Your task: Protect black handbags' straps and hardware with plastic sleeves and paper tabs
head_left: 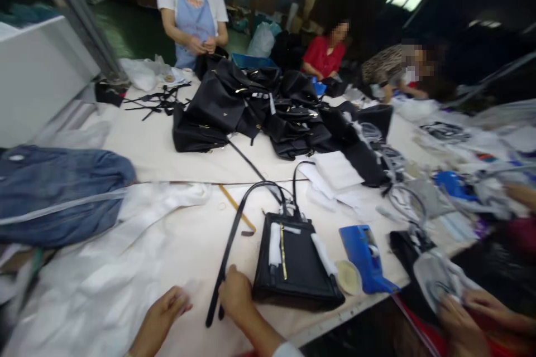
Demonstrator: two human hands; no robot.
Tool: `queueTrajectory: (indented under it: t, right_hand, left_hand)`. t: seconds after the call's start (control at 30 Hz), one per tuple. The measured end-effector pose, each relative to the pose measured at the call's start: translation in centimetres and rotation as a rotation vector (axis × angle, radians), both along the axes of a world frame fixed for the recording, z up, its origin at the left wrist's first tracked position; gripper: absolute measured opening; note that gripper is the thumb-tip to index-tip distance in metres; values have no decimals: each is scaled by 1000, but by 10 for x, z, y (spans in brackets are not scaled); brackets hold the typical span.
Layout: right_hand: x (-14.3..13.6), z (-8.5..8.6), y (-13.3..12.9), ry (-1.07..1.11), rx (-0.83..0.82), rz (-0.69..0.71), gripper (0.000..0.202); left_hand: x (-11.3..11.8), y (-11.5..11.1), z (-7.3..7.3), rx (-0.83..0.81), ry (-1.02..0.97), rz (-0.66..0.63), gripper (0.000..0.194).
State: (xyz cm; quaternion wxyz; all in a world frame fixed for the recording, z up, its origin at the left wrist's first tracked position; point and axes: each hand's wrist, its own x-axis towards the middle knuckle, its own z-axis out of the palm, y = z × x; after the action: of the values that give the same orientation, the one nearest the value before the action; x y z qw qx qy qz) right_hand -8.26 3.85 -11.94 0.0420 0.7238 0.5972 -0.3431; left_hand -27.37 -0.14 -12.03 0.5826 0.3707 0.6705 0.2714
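Note:
A black handbag (pixel 301 256) stands near the table's front edge, with a gold zipper on its front and white wrapping (pixel 274 244) on its side parts. Its long black strap (pixel 229 245) loops out to the left and hangs down in front of my right hand (pixel 237 293). The fingers of that hand are closed around the strap near its loose ends. To the left, my left hand (pixel 163 312) hovers over the table with fingers pinched. A small translucent white piece (pixel 191 288) shows at its fingertips, blurred.
Black bags (pixel 221 106) are piled across the table's middle. A blue tape dispenser (pixel 366 256) and a tape roll (pixel 349 277) sit right of the handbag. White sheets (pixel 335 173) lie behind it. Denim cloth (pixel 62 195) and white wrapping lie left. A co-worker's hands (pixel 460 312) work at right; others stand across.

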Motion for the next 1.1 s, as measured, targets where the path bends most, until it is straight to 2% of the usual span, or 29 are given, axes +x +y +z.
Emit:
queueTrajectory:
  t: [0.07,0.13,0.17,0.3,0.37,0.5,0.63,0.87,1.1]
  right_hand:
    - [2,8,-5,102,61,-24,26]
    - [4,10,-7,224,54,-5,25]
    - [4,10,-7,342,49,-72,28]
    - [8,20,-4,1056,-79,-673,57]
    - [10,30,0,1243,-122,-819,55]
    - [12,37,13,1270,17,-803,31]
    - [11,34,23,1209,111,-730,27]
    - [8,34,22,1152,123,-637,23]
    - [5,33,18,1186,80,-640,23]
  left_hand:
    - [11,0,16,72,-58,31,36]
    - [13,2,20,88,-70,40,33]
    - [12,2,19,74,-46,55,30]
    - [8,-3,19,61,-5,61,27]
    - [10,-3,22,73,-10,28,28]
    - [13,2,28,81,-35,-67,27]
    - [13,4,35,57,-25,-118,27]
    - [11,8,40,41,-6,-104,26]
    - [18,13,44,27,-83,-75,23]
